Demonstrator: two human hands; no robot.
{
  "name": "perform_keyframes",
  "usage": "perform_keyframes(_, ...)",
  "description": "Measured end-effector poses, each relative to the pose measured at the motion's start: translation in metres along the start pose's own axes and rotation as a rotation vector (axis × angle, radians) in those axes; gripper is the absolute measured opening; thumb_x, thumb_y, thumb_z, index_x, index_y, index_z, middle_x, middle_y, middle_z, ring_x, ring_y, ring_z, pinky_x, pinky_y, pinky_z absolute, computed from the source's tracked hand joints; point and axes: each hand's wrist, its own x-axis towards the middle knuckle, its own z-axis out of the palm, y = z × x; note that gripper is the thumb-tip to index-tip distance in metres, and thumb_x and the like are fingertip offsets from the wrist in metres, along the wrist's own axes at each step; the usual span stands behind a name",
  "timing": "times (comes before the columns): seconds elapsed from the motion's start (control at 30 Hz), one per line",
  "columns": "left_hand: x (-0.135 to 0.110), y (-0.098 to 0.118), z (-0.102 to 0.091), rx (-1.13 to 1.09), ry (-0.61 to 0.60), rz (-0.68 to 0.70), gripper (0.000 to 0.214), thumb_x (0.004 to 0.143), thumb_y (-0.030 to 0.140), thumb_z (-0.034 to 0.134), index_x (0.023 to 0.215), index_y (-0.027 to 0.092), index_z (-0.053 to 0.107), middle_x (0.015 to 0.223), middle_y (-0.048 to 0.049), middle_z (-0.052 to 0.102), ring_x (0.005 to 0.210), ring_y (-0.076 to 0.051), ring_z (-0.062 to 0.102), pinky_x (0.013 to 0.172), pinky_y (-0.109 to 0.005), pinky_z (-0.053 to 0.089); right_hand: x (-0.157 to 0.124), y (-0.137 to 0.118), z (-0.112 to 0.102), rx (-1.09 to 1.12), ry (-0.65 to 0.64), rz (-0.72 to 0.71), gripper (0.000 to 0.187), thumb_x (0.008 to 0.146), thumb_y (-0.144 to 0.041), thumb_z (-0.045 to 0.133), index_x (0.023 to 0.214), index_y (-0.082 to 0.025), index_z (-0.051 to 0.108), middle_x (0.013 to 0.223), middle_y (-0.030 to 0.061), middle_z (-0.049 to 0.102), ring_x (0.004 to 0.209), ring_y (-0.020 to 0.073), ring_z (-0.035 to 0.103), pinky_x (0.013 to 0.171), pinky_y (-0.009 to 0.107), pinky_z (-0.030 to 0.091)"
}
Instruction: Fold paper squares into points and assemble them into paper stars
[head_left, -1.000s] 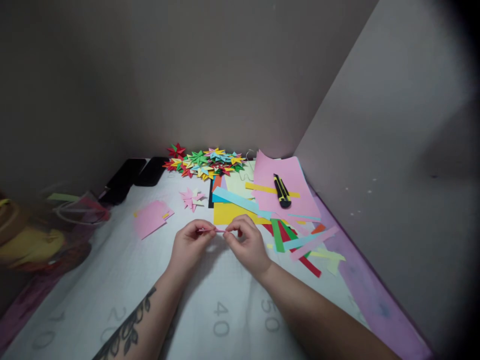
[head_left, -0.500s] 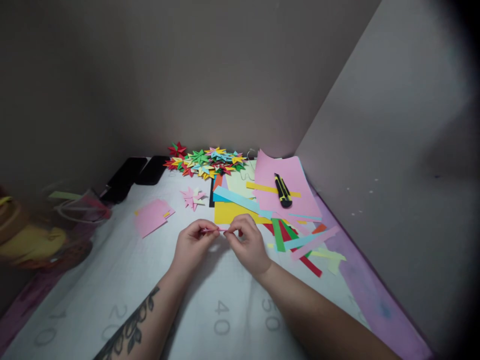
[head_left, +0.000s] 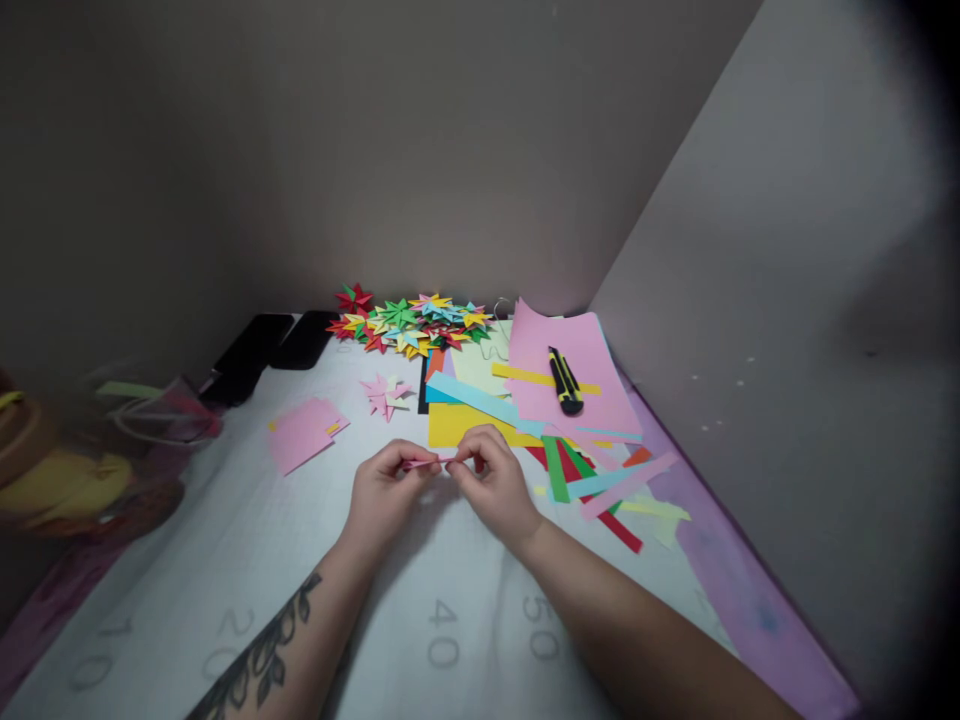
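Between my fingertips is a small folded piece of pink paper (head_left: 421, 463), seen nearly edge-on. My left hand (head_left: 390, 487) pinches its left part, and my right hand (head_left: 496, 487) pinches its right end. Most of the paper is hidden by the fingers, so its exact folds cannot be made out. Beyond the left hand lie a stack of pink paper squares (head_left: 307, 435) and a pink folded paper star (head_left: 386, 397) with a pale point or two. Just past the right hand is a yellow sheet (head_left: 472, 425).
Colourful paper stars (head_left: 409, 325) are heaped at the back wall. A black-and-yellow box cutter (head_left: 565, 382) rests on pink sheets (head_left: 540, 340). Loose paper strips (head_left: 559, 470) scatter at right. Two dark phones (head_left: 304, 340) lie back left, with a yellow object (head_left: 64, 480) at far left.
Both hands stay almost in place, still pinching the pink paper. The paper's angle and the right fingers shift very slightly.
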Motion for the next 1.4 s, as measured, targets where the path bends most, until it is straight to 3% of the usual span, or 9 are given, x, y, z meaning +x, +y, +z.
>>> perform_keyframes(0.4, -0.0002, 0.0003, -0.0017, 0.011, 0.018, 0.023, 0.003, 0.069, 0.022, 0.067, 0.069, 0.019, 0.067, 0.070, 0.0006, 0.064, 0.067, -0.013, 0.055, 0.064, -0.024, 0.042, 0.0025, 0.0037, -0.0015, 0.016, -0.002, 0.116, 0.010, 0.075, -0.013, 0.059, 0.075, -0.020, 0.052, 0.078, 0.0002, 0.051, 0.068, 0.0135, 0.047, 0.057, 0.026, 0.037)
perform_keyframes(0.53, 0.0004, -0.0008, -0.0021, 0.001, 0.028, 0.025, 0.004, 0.069, 0.022, 0.068, 0.068, 0.019, 0.067, 0.070, 0.0006, 0.065, 0.067, -0.012, 0.055, 0.064, -0.023, 0.042, 0.0021, 0.0030, -0.0028, 0.018, -0.021, 0.096, 0.006, 0.078, -0.014, 0.057, 0.077, -0.020, 0.056, 0.078, 0.0013, 0.053, 0.070, 0.0143, 0.049, 0.058, 0.026, 0.037)
perform_keyframes(0.87, 0.0007, 0.0026, 0.0023, -0.055, 0.035, -0.107, 0.013, 0.069, 0.029, 0.068, 0.070, 0.017, 0.064, 0.066, 0.0006, 0.065, 0.063, -0.012, 0.056, 0.060, -0.022, 0.042, 0.0012, 0.0024, 0.0000, -0.057, -0.053, 0.050, 0.013, 0.082, -0.012, 0.048, 0.072, -0.020, 0.051, 0.077, 0.0023, 0.052, 0.077, 0.0164, 0.051, 0.066, 0.028, 0.039)
perform_keyframes(1.23, 0.0028, 0.0026, -0.0002, 0.012, -0.043, -0.139, 0.015, 0.070, 0.029, 0.064, 0.070, 0.014, 0.061, 0.062, 0.0013, 0.059, 0.059, -0.011, 0.053, 0.056, -0.022, 0.040, 0.0007, 0.0023, 0.0023, -0.060, -0.141, 0.104, 0.013, 0.078, -0.012, 0.052, 0.067, -0.019, 0.052, 0.072, 0.0008, 0.053, 0.073, 0.0155, 0.050, 0.063, 0.027, 0.038)
perform_keyframes(1.4, 0.0043, 0.0038, -0.0007, -0.068, -0.075, -0.154, 0.023, 0.066, 0.027, 0.067, 0.082, 0.016, 0.056, 0.066, 0.0017, 0.062, 0.059, -0.012, 0.056, 0.056, -0.022, 0.042, -0.0001, 0.0017, 0.0036, 0.019, -0.162, 0.156, 0.007, 0.077, -0.017, 0.056, 0.071, -0.020, 0.057, 0.075, 0.0008, 0.054, 0.069, 0.0139, 0.050, 0.058, 0.025, 0.038)
